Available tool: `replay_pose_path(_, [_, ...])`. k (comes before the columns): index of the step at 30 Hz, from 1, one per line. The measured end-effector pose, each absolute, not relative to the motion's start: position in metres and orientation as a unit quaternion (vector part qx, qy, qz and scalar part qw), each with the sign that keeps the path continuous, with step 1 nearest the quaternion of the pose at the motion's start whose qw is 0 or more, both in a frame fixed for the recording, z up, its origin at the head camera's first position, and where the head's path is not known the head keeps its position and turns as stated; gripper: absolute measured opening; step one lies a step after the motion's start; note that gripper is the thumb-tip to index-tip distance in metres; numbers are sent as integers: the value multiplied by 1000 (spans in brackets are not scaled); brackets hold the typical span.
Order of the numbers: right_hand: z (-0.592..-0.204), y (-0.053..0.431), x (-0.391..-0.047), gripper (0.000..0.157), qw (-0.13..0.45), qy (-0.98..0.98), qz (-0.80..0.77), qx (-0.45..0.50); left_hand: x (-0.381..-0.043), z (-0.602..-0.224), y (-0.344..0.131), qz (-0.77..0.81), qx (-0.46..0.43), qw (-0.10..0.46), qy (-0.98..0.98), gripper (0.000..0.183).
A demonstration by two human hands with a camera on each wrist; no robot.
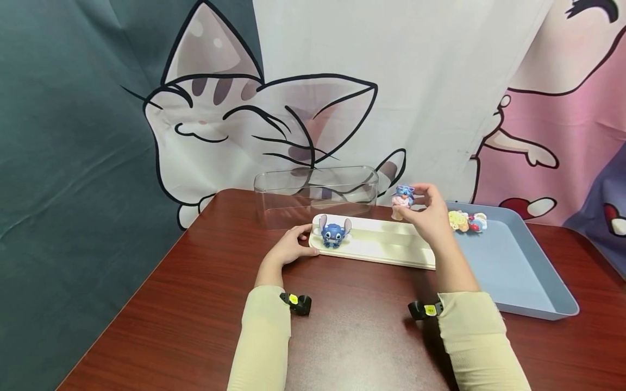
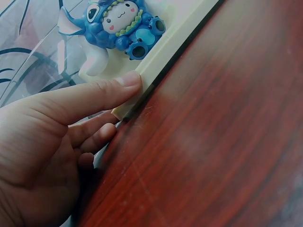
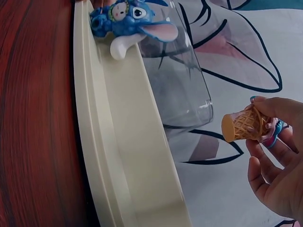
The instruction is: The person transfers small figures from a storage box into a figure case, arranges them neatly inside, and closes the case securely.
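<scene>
A long cream display base (image 1: 379, 254) lies on the table, with a blue big-eared figurine (image 1: 333, 233) seated at its left end. My left hand (image 1: 289, 247) holds that end; in the left wrist view the thumb rests on the rim and the other fingers bend beside it. Above the base's right part, my right hand (image 1: 426, 214) pinches a small ice-cream-cone figurine (image 1: 402, 196) with a blue character on top. The right wrist view shows its waffle cone (image 3: 244, 125) and flat bottom, while the fingers partly hide the top.
Behind the base stands a clear plastic cover (image 1: 274, 203). To the right is a blue-grey tray (image 1: 508, 266) with small colourful figurines (image 1: 459, 220) near its far left corner. A cartoon-printed curtain (image 1: 313, 108) hangs behind the brown wooden table (image 1: 195, 304).
</scene>
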State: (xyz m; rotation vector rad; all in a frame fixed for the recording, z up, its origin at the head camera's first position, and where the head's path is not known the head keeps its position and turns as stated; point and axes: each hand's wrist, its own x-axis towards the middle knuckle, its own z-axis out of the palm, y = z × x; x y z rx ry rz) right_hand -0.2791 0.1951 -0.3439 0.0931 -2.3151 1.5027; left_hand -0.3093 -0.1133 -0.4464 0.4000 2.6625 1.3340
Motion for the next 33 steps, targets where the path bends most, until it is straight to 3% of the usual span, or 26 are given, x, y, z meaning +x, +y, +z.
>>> replay_pose_path(18, [-352, 175, -280, 54, 167, -821, 540, 72, -309, -446, -114, 442, 134, 66, 885, 75])
replay_pose_path(27, [-360, 166, -279, 63, 149, -835, 520, 100, -309, -446, -113, 442, 138, 63, 884, 74])
replay_pose_path(33, [-358, 162, -277, 57, 133, -837, 523, 92, -310, -445, -112, 442, 134, 67, 884, 75])
